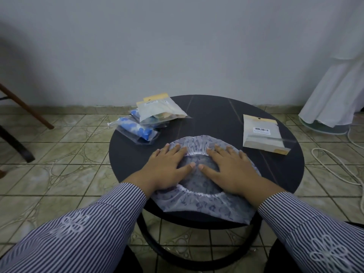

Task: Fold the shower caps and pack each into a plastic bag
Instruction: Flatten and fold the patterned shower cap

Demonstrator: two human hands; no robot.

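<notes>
Looking down, my left hand [167, 170] and right hand [230, 170] press flat, fingers straight, on the shower cap [201, 203] spread on the near side of the round table [216, 119] (elastic opening facing up). An empty plastic bag [263, 137] lies far right, packed bags [149, 119] far left.

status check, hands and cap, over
Left hand and right hand open, flat on shower cap. Cap spread, unfolded. Empty bag right, nothing blocking.
</notes>
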